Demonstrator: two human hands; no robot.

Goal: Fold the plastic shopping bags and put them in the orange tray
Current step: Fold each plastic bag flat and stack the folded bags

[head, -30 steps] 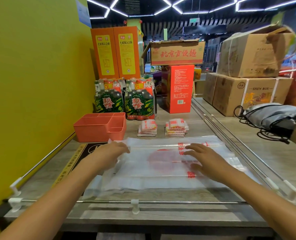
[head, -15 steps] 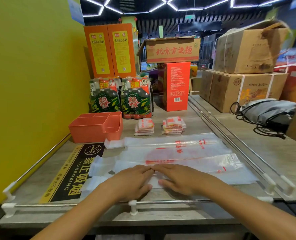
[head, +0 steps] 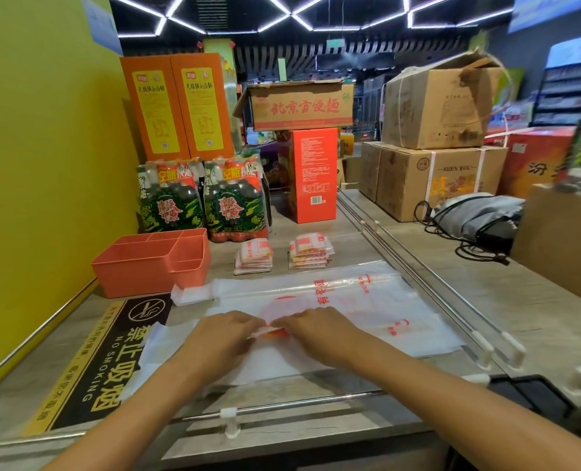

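Note:
A clear plastic shopping bag [head: 367, 311] with red print lies flat across the counter, its handles pointing left. My left hand [head: 224, 338] and my right hand [head: 312, 331] meet at the bag's middle. Their fingertips pinch a fold of the bag's near part, doubled over away from me. The orange tray [head: 129, 273], with several compartments, stands at the back left against the yellow wall, just beyond the handles. Two small stacks of folded bags [head: 253, 256] [head: 311, 251] lie on the counter behind the flat bag, to the right of the tray.
Two packs of bottles [head: 234, 202] and a red carton [head: 311, 175] stand behind the stacks. Cardboard boxes [head: 428, 178] and a grey bag with cables [head: 476, 215] sit beyond the right rail. A no-smoking sticker [head: 112, 351] covers the left counter. A metal rail [head: 282, 407] runs along the front edge.
Both hands went from pressing the bag's far part to its near edge, came together, then moved away from me with the near part folded over.

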